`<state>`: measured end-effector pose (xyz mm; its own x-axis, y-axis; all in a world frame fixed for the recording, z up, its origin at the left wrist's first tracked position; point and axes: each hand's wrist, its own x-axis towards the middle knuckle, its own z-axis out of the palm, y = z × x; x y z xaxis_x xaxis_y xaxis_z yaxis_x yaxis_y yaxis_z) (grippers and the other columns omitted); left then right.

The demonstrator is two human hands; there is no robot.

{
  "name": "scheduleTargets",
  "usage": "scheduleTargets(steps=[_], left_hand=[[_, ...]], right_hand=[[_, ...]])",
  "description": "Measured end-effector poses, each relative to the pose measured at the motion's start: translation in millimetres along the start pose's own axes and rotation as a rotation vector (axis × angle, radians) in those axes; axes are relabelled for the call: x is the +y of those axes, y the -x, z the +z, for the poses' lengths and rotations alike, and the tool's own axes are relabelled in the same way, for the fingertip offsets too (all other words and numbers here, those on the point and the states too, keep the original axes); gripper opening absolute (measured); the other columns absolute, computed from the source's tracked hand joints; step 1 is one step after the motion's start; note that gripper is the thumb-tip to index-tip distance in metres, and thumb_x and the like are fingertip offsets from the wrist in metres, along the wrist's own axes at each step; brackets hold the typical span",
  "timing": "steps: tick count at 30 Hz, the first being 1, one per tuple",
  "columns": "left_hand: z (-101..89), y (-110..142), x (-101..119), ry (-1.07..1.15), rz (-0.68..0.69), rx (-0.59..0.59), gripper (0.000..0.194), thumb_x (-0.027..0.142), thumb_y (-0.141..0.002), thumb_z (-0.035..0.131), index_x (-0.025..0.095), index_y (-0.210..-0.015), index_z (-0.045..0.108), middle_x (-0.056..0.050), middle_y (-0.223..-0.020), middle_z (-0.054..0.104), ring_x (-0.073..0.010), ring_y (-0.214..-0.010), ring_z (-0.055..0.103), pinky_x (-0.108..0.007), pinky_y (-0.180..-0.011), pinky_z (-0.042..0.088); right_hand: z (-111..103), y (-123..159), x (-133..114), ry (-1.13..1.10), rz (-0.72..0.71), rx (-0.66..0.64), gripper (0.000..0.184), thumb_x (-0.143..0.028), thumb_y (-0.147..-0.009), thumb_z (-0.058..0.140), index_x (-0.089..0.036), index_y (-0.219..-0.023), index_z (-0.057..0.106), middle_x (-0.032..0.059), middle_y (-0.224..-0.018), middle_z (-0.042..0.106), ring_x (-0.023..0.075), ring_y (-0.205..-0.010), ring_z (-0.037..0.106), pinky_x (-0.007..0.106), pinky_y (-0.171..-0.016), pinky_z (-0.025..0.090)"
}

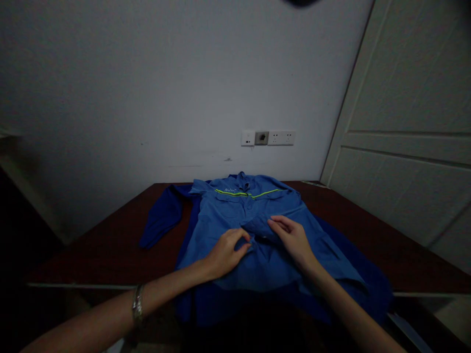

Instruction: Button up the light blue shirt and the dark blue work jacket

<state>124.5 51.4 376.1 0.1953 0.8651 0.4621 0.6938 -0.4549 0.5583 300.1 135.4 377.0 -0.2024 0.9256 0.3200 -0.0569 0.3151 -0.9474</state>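
A blue work shirt (224,215) with a yellow-green stripe across its chest lies front up, its collar toward the wall. Darker blue sleeves spread to either side, and its lower end hangs over the near table edge. Near the middle of the front, my left hand (228,252) pinches the cloth between thumb and fingers. A little to the right, my right hand (292,238) grips a lifted edge of the front opening, which stands up in a fold between both hands. Whether a button is between the left fingertips is too dark to see.
The shirt rests on a dark reddish-brown table (121,240) against a pale wall. Wall sockets (281,138) and a switch plate (261,138) sit above the table's back edge. A white panelled door (405,147) stands to the right.
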Motion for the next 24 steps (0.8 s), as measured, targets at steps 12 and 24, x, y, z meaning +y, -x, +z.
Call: scheduleTargets(steps=[12,24], left_hand=[[-11.6,-16.8,4.2,0.183,-0.107,0.062,0.017,0.024,-0.078,0.056,0.019,-0.088,0.043,0.002,-0.071,0.064,-0.0125,-0.07,0.06,-0.023,-0.069,0.041],[-7.2,-18.2,-3.8,0.123,-0.078,0.004,0.023,0.028,-0.076,0.06,0.019,-0.083,0.039,0.001,-0.078,0.06,-0.0136,-0.076,0.061,-0.022,-0.068,0.043]], right_hand=[[17.6,1.0,-10.8,0.049,-0.123,-0.065,0.028,-0.039,-0.069,0.063,-0.014,-0.081,0.064,0.0049,-0.076,0.067,0.0176,-0.073,0.062,0.026,-0.066,0.049],[14.7,2.0,-8.3,0.114,-0.091,-0.255,0.027,-0.038,-0.071,0.059,-0.014,-0.082,0.066,0.0043,-0.077,0.067,0.0163,-0.071,0.061,0.025,-0.065,0.046]])
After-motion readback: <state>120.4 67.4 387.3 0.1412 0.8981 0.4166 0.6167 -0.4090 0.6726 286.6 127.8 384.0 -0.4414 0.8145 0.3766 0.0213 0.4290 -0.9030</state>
